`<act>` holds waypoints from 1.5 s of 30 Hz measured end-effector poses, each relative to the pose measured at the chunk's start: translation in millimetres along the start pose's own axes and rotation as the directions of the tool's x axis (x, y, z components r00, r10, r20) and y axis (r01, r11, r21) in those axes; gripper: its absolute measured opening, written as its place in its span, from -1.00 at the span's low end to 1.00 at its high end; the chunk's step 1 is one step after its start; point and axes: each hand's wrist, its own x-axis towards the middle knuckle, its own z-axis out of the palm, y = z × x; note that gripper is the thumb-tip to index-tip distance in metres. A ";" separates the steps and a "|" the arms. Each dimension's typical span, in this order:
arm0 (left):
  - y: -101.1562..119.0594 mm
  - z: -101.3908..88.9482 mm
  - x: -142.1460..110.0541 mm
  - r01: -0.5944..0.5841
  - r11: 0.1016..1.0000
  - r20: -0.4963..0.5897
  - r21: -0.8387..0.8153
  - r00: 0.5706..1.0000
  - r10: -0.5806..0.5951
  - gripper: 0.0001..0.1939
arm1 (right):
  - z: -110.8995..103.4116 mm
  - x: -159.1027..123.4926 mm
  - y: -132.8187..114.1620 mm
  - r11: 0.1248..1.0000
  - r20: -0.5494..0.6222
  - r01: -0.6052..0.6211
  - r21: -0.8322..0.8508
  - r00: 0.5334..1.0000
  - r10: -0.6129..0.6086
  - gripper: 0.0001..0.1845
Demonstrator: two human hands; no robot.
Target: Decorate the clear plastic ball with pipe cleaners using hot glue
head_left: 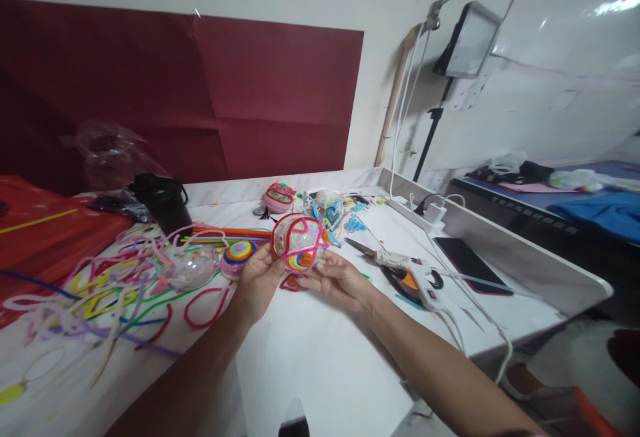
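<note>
Between my two hands is a clear plastic ball (299,240) trimmed with red and pink pipe cleaners and a small orange and yellow patch. My left hand (259,280) grips its left side, with the thumb in front. On the lower right side, my right hand (343,280) holds it with bent fingers. The ball is raised above the white table (310,357). Just left of it sits a round piece coiled in rainbow rings (239,253). Another clear ball (193,267) lies farther left. A small red piece (291,283) shows under the held ball.
Loose pipe cleaners (107,297) spread over the left side, near a black cup (163,203). Scissors (361,248), a glue gun (417,277) and a phone (473,265) lie to the right, with cords across the table. A decorated pink ball (279,198) stands behind.
</note>
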 end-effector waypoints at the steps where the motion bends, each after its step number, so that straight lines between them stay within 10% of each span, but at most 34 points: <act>1: 1.1 -1.4 0.9 0.008 1.000 0.007 -0.019 1.000 -0.008 -0.63 | 2.1 -0.3 -0.7 1.000 0.007 0.002 -0.015 1.000 -0.002 -0.66; 17: 18.0 -13.6 6.0 0.110 0.975 0.066 -0.191 0.993 -0.100 -0.70 | 20.1 0.6 -16.7 0.969 -0.023 0.064 -0.239 0.997 -0.072 -0.62; 27: 56.8 3.2 -2.2 0.188 0.945 0.075 0.268 0.974 -0.215 -0.63 | 18.0 -16.4 -12.9 0.895 0.049 0.125 -0.429 0.992 -0.115 -0.59; 45: 75.2 18.0 -30.9 0.188 0.892 0.053 0.411 0.972 -0.229 -0.64 | 12.7 -33.8 3.8 0.923 0.004 0.114 -0.368 0.993 -0.120 -0.54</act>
